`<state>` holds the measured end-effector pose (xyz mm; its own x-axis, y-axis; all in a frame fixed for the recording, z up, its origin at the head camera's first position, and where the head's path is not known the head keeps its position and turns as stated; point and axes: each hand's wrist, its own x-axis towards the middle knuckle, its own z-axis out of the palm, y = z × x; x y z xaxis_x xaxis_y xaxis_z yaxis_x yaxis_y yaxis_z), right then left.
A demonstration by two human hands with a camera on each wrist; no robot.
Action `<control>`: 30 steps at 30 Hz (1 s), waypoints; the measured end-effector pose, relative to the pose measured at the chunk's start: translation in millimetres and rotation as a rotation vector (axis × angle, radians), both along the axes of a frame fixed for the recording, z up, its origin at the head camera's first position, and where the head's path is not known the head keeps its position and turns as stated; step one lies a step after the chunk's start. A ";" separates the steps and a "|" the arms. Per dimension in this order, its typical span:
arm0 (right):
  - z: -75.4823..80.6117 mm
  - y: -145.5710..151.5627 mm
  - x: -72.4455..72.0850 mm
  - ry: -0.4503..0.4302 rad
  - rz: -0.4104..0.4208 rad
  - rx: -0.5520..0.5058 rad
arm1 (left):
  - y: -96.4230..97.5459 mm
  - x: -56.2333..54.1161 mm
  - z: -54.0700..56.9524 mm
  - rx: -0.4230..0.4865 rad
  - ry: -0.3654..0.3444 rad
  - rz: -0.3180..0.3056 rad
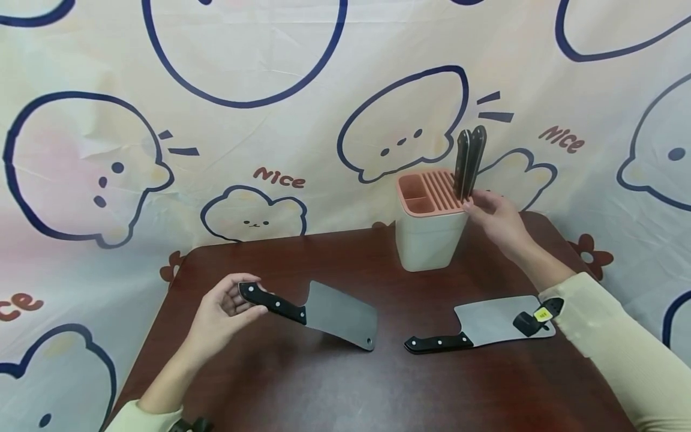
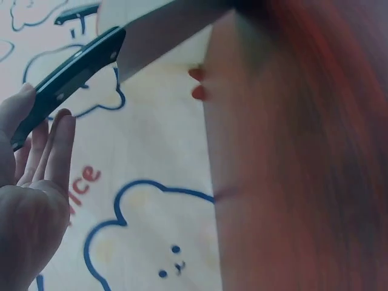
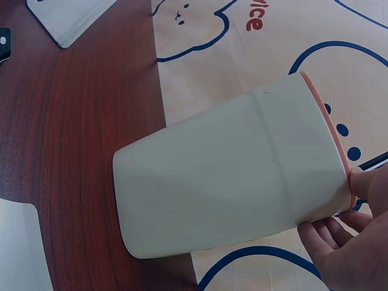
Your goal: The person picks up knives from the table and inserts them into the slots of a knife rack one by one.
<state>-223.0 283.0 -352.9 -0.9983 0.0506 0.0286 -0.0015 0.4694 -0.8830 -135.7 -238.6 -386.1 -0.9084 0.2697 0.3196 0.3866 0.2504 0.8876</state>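
Note:
My left hand [image 1: 224, 309] pinches the black handle of a cleaver [image 1: 342, 315] near its end, with the blade slanting down to the right above the table. In the left wrist view the thumb lies on the handle and the other fingers are behind it. At the back right, my right hand [image 1: 499, 222] grips the right edge of a pale knife holder [image 1: 429, 240] with a pink slotted top. In the right wrist view the thumb is on the rim and fingers are against the side wall. Black-handled knives [image 1: 468, 162] stand upright in the holder's right end.
A second cleaver [image 1: 502, 321] lies flat on the dark red-brown table [image 1: 302, 390], under my right forearm, handle to the left. Cartoon-printed cloth [image 1: 302, 138] hangs behind and beside the table. Each wrist carries a strapped black device [image 1: 531, 324].

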 end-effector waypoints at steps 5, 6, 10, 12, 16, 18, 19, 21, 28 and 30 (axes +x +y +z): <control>-0.1 0.4 -0.1 -0.003 -0.001 0.003 | 13.5 -2.5 12.7 0.049 0.005 -0.043; -0.2 0.7 -0.2 -0.003 -0.001 0.006 | 15.8 -3.6 15.5 0.055 0.008 -0.050; 0.1 1.2 -0.3 -0.004 -0.006 0.014 | 24.2 -10.3 27.4 0.097 0.021 -0.076; 0.2 1.0 -0.4 -0.001 -0.007 0.015 | 27.5 -14.3 33.5 0.117 0.033 -0.082; -0.4 0.3 -0.6 0.007 -0.005 0.009 | 33.6 -21.4 45.1 0.113 0.061 -0.076; -0.6 0.0 -0.6 0.008 -0.004 0.009 | 36.5 -25.3 51.2 0.096 0.080 -0.066; -0.8 0.0 -0.6 0.008 -0.003 0.008 | 38.1 -27.5 54.6 0.089 0.087 -0.059; -0.4 -0.2 -0.4 0.006 -0.005 0.010 | 41.1 -32.2 62.3 0.081 0.102 -0.046; 0.4 -0.9 0.1 0.000 -0.005 0.006 | 51.3 -48.8 96.0 0.144 0.174 -0.013; 0.4 -1.1 0.1 0.000 -0.002 0.005 | 54.9 -53.2 106.3 0.186 0.192 -0.021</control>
